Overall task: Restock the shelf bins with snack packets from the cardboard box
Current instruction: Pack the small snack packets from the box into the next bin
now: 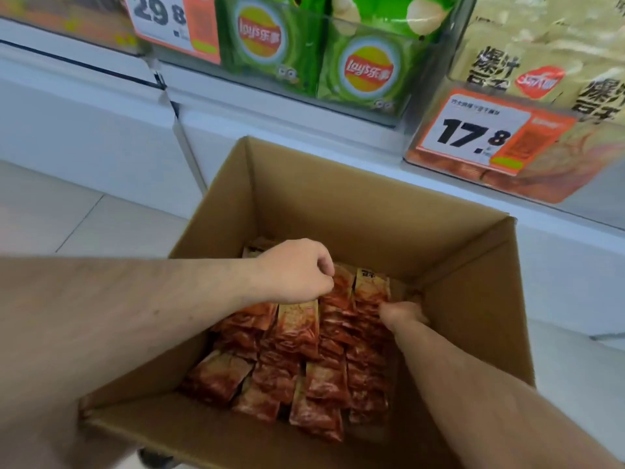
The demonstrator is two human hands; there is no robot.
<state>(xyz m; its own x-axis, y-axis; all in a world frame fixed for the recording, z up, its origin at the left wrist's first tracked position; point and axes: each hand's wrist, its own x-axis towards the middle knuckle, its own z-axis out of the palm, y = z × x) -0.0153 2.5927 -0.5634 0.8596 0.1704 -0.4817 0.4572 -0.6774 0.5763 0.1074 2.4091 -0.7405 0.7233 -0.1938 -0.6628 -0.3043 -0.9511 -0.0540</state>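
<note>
An open cardboard box [355, 198] stood on the floor in front of a white shelf unit, its brown inner walls bare and its bottom packed with snack packets [297, 360]. The packets were small, flat and glossy, printed mostly in red-orange with a pale beige band at the top carrying dark characters; they lay in overlapping rows, some tilted on edge, filling the box floor from the near wall to the far one. The left hand [294, 270] reached in from the left side with its fingers curled down and closed on the top edges of packets near the middle of the far row. The right hand [404, 313] was lower, deep in the far right corner of the box, its fingers pushed in among the packets; whether they gripped one could not be told. Above the box, the shelf held clear shelf bins [436, 99]: one with green crisp bags [365, 69], and to its right one with beige bags [527, 62] bearing large dark characters. Orange-framed price tags hung on the bin fronts, one reading 17.8 [480, 133], another 29.8 [169, 18].
</note>
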